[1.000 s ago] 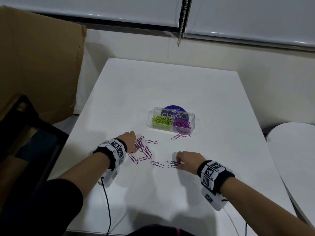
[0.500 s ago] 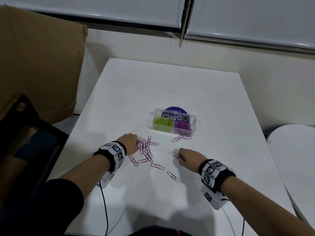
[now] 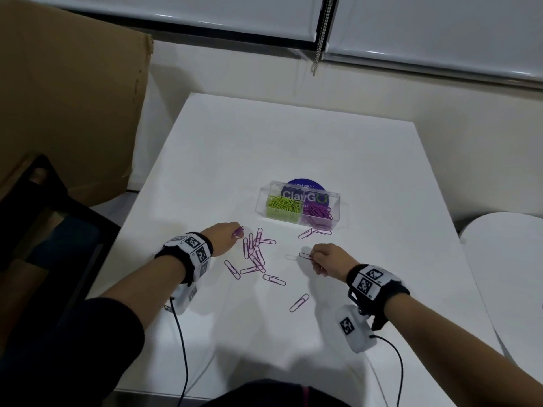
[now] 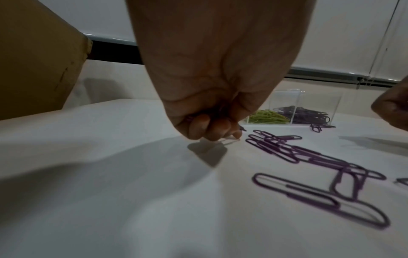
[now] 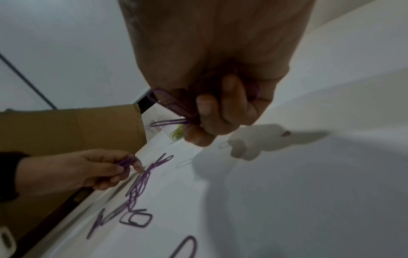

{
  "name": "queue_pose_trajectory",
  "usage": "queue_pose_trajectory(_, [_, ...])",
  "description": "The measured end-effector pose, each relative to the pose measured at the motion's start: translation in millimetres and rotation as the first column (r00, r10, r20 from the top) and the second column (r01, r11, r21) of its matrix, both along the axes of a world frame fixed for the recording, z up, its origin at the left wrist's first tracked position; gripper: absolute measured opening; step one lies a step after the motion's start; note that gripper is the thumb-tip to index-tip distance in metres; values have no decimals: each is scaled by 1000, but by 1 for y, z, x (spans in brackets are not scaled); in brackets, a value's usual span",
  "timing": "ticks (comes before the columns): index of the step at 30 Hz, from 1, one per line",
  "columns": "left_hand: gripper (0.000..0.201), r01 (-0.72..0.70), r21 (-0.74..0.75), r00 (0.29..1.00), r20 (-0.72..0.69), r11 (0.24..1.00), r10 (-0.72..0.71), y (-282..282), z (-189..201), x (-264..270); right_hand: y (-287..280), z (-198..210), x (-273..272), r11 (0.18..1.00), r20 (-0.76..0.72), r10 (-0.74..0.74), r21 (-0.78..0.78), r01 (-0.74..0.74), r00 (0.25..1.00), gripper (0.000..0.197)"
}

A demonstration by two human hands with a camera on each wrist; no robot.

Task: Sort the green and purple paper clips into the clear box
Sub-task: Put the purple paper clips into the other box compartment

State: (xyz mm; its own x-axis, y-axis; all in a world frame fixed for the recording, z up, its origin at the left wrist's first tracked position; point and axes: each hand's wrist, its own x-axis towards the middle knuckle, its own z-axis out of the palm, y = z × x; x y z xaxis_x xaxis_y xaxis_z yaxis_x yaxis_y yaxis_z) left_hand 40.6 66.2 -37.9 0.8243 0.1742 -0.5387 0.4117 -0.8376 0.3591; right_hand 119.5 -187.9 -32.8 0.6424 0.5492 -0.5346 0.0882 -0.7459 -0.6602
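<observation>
Right now both hands sit low over the white table (image 3: pixel 293 136), each with fingers curled round purple clips: the left hand (image 3: pixel 224 237) pinches a small bunch (image 5: pixel 127 161), the right hand (image 3: pixel 329 258) grips a few (image 5: pixel 170 104) that poke out leftward. Between them loose purple paper clips (image 3: pixel 255 254) lie scattered on the tabletop. Farther off stands the clear box (image 3: pixel 298 201), green clips (image 3: pixel 283 204) in its left compartment, purple ones in its right.

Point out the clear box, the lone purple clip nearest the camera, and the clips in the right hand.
clear box (image 3: pixel 296 192), head view, near wall top edge.
lone purple clip (image 3: pixel 299 302), head view, its middle.
right hand's clips (image 5: pixel 170 103), right wrist view, protruding loop.
</observation>
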Motion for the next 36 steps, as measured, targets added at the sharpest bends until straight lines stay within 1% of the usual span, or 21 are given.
queue_pose_trajectory(3, [32, -18, 3, 999, 28, 1000, 18, 1, 0, -6, 3, 1, -4, 987, -92, -102, 117, 112, 991, 35])
queue_pose_trajectory(5, [31, -54, 23, 997, 57, 998, 53, 2, 0, -11, 4, 1, -6, 970, -155, -156, 163, 181, 976, 38])
queue_pose_trajectory(7, [35, -79, 39, 994, 82, 996, 75, 1, -1, -17, 1, -2, -7, 958, -203, -201, 164, 236, 958, 37])
queue_pose_trajectory(10, [49, -81, 48, 994, 73, 996, 78, 0, -1, -25, -3, -4, -8, 937, -299, -273, 134, 324, 914, 29])
queue_pose_trajectory(12, [51, -55, 34, 997, 53, 998, 53, -1, -1, -29, -5, -7, -9, 949, -262, -270, 93, 303, 927, 36])
queue_pose_trajectory(14, [49, -27, 0, 998, 51, 1000, 27, -2, -1, -30, -8, -10, -11, 970, -223, -226, 41, 241, 948, 35])
queue_pose_trajectory(15, [47, -25, -26, 998, 59, 999, 26, -3, 1, -31, -10, -11, -12, 973, -242, -211, 38, 226, 947, 32])
queue_pose_trajectory(17, [39, -57, -104, 996, 66, 993, 64, -6, 4, -32, -13, -12, -13, 963, -291, -233, 64, 262, 928, 27])
queue_pose_trajectory(19, [24, -91, -188, 994, 42, 978, 101, -9, 7, -33, -14, -8, -15, 948, -291, -264, 99, 303, 920, 23])
queue_pose_trajectory(20, [20, -79, -188, 995, 42, 979, 88, -10, 8, -34, -13, -6, -16, 948, -278, -258, 110, 298, 925, 22])
queue_pose_trajectory(23, [26, -10, -129, 998, 54, 992, 18, -9, 7, -34, -14, -2, -18, 982, -207, -152, 81, 172, 966, 25])
queue_pose_trajectory(25, [24, 38, -85, 999, 34, 996, -36, -9, 5, -36, -14, -1, -24, 1000, -157, -26, 12, 28, 987, 31])
queue_pose_trajectory(26, [24, 55, -47, 998, 18, 997, -54, -10, 4, -37, -13, -1, -27, 996, -94, 69, -52, -74, 993, 31])
queue_pose_trajectory(27, [28, 67, -9, 998, 9, 998, -67, -11, 3, -38, -13, -1, -32, 972, -13, 185, -145, -185, 983, 29])
queue_pose_trajectory(29, [37, 82, 56, 997, -3, 995, -82, -12, 1, -39, -13, 2, -42, 871, 113, 398, -357, -337, 910, 25])
queue_pose_trajectory(30, [37, 97, 75, 995, -6, 992, -97, -12, 1, -40, -14, 4, -47, 816, 153, 483, -436, -379, 862, 30])
queue_pose_trajectory(31, [31, 111, 79, 994, -7, 991, -111, -12, 0, -41, -15, 5, -52, 770, 172, 550, -484, -416, 817, 35])
queue_pose_trajectory(32, [23, 131, 80, 991, -18, 988, -130, -11, 0, -43, -16, 7, -56, 739, 181, 599, -499, -452, 780, 36])
queue_pose_trajectory(33, [23, 158, 74, 987, -31, 985, -156, -11, 0, -45, -16, 7, -59, 722, 182, 629, -498, -481, 756, 34])
queue_pose_trajectory(35, [36, 185, 68, 982, -50, 980, -182, -11, 0, -47, -17, 5, -61, 721, 174, 635, -483, -497, 753, 29])
queue_pose_trajectory(36, [36, 189, 70, 981, -48, 979, -186, -10, -1, -48, -17, 4, -60, 728, 162, 623, -477, -492, 765, 26])
